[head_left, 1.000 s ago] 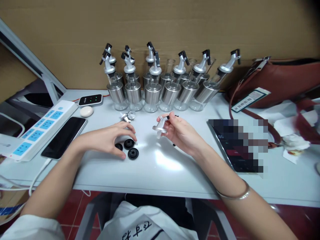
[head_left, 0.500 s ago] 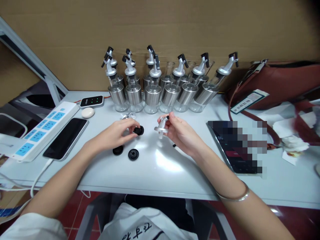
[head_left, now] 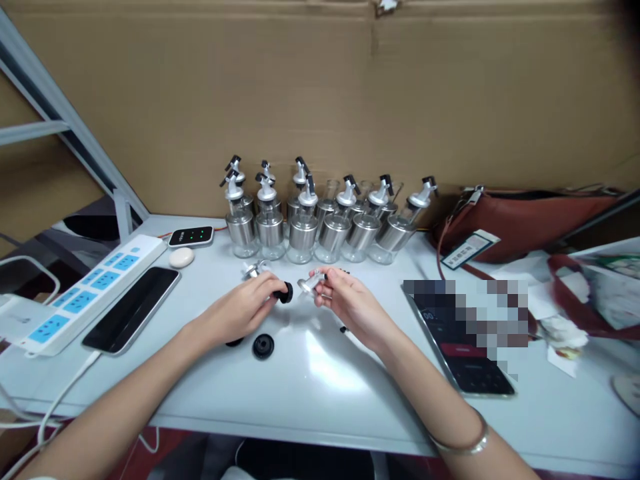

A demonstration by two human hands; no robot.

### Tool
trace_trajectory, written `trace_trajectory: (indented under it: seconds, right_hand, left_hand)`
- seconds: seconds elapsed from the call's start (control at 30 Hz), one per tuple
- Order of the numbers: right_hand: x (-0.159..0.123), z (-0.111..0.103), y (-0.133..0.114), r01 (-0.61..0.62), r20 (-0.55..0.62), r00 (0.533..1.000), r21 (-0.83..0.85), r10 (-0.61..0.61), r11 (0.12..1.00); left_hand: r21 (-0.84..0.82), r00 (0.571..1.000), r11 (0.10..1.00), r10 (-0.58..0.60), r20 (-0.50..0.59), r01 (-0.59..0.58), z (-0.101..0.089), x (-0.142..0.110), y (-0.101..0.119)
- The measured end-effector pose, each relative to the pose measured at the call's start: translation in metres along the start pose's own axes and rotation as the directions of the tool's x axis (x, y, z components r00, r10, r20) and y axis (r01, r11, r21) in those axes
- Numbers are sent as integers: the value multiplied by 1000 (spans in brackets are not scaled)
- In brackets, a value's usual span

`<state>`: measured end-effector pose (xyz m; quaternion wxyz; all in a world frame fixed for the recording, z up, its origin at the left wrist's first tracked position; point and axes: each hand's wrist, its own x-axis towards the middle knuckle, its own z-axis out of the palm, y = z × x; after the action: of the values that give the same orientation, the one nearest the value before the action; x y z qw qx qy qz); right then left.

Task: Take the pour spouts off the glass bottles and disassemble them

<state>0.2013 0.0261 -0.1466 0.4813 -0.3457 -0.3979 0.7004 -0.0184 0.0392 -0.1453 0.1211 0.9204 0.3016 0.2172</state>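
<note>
My left hand pinches a black ribbed stopper between thumb and fingers. Just right of it, my right hand grips a silver pourer spout, turned on its side with its round base toward the stopper. A small gap separates the two parts. On the table below lies a black round stopper, and another is mostly hidden under my left wrist. Behind my left hand is a loose silver spout piece. A tiny black part rests beside my right hand.
Several glass bottles with steel sleeves stand in rows at the back, many topped with pourers. At left are a power strip, a phone and a white oval case. A larger phone and brown bag lie right.
The camera view has tilted up. My right hand has turned the spout from upright onto its side, base facing left. My left hand has lifted the black stopper and brought it closer to the spout.
</note>
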Motion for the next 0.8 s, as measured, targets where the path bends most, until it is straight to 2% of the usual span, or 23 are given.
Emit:
trace_trajectory:
  seconds: [0.23, 0.43, 0.8]
  right_hand:
    - [1, 1, 1, -8, 2, 1000, 44, 8, 999]
    - [3, 1, 2, 50, -24, 999, 155, -47, 987]
    - [1, 2, -1, 54, 17, 998, 125, -57, 991]
  left_hand:
    - [9, 991, 995, 95, -98, -95, 2, -1, 6]
    - [53, 963, 985, 174, -205, -167, 7, -3, 6]
    - [53, 942, 972, 234, -243, -228, 10, -4, 9]
